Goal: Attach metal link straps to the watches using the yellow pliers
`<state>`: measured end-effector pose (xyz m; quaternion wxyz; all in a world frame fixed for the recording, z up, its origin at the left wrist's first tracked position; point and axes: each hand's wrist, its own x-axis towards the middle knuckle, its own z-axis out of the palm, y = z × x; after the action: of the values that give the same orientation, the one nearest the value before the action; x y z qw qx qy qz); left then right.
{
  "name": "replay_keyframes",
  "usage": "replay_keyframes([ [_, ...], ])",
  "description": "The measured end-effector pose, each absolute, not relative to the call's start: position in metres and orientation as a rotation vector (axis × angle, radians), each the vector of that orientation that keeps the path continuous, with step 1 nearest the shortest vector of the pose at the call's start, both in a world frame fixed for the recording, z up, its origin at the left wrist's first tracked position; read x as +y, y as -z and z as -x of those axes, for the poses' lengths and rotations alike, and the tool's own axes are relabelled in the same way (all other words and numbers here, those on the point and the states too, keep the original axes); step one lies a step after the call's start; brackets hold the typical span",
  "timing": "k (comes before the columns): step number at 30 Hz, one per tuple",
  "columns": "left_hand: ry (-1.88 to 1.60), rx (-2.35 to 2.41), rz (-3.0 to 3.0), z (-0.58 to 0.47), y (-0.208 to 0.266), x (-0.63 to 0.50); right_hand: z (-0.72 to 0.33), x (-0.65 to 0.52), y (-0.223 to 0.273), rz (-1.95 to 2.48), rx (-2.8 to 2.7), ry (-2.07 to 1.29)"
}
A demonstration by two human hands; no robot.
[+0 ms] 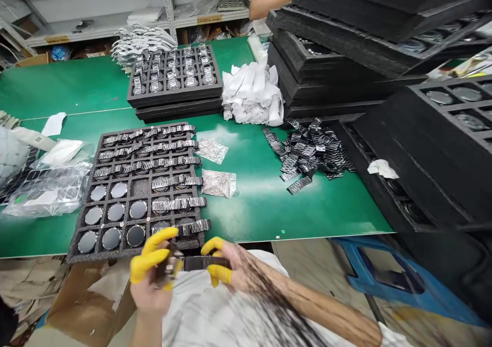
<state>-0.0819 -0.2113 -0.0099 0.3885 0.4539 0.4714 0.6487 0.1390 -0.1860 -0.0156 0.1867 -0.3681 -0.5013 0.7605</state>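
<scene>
My left hand [151,270], with yellow finger cots, is closed around a watch [169,267] just off the table's front edge. The watch is blurred and partly covered by the fingers. A dark link watch strap [198,263] runs from it to my right hand [223,265], whose yellow-tipped fingers pinch its other end. Beyond the left hand lies a black foam tray [140,187]. Its cells hold round watch heads [116,212], several with dark straps laid across them; one cell in the third column shows bare foam.
Two small bags of metal pins [218,184] lie right of the tray. Farther right is a heap of loose black straps [307,152]. Stacked foam trays [330,70] tower at the right. Behind are a filled tray [175,98], white wrappings [251,93] and a co-worker's arm [271,1].
</scene>
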Motion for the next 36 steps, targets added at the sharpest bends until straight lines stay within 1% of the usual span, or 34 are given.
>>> replay_keyframes([
  [2, -1.387, 1.175, -1.258, 0.076, 0.023, -0.220, -0.138, -0.185, 0.015, 1.063, -1.130, -2.134],
  [4, -1.130, 1.235, -1.208, 0.064, 0.035, -0.229, -0.137, -0.178, 0.016, 1.015, -1.051, -2.134],
  [6, -1.039, 1.337, -0.987, 0.051, 0.044, -0.238, -0.141, -0.162, 0.018, 0.962, -1.134, -2.132],
  [7, -1.039, 1.361, -0.864, 0.046, 0.047, -0.241, -0.146, -0.150, 0.019, 0.984, -1.202, -2.054],
  [8, -1.051, 1.364, -0.756, 0.043, 0.050, -0.243, -0.151, -0.137, 0.022, 1.059, -1.285, -1.905],
  [11, -1.059, 1.363, -0.541, 0.041, 0.055, -0.246, -0.169, -0.091, 0.032, 1.494, -1.582, -1.194],
  [12, -1.056, 1.368, -0.508, 0.042, 0.055, -0.246, -0.173, -0.077, 0.035, 1.639, -1.699, -1.018],
  [14, -1.062, 1.380, -0.486, 0.044, 0.053, -0.245, -0.176, -0.057, 0.041, 1.840, -1.916, -0.816],
  [16, -1.082, 1.364, -0.492, 0.043, 0.049, -0.244, -0.174, -0.047, 0.043, 1.907, -2.053, -0.767],
  [18, -1.103, 1.349, -0.499, 0.042, 0.042, -0.243, -0.172, -0.045, 0.044, 1.893, -2.100, -0.789],
  [22, -1.117, 1.357, -0.483, 0.042, 0.032, -0.244, -0.181, -0.040, 0.043, 1.770, -2.078, -0.936],
  [27, -1.094, 1.384, -0.448, 0.050, 0.036, -0.240, -0.205, -0.033, 0.044, 1.595, -1.896, -1.186],
  [30, -1.072, 1.355, -0.500, 0.052, 0.037, -0.233, -0.207, -0.049, 0.040, 1.485, -1.761, -1.346],
  [32, -1.050, 1.382, -0.605, 0.051, 0.033, -0.227, -0.200, -0.073, 0.035, 1.361, -1.615, -1.497],
  [35, -0.998, 1.427, -0.832, 0.045, 0.024, -0.219, -0.180, -0.117, 0.031, 1.061, -1.282, -1.822],
  [36, -0.983, 1.418, -0.883, 0.041, 0.021, -0.217, -0.173, -0.132, 0.030, 0.962, -1.204, -1.885],
])
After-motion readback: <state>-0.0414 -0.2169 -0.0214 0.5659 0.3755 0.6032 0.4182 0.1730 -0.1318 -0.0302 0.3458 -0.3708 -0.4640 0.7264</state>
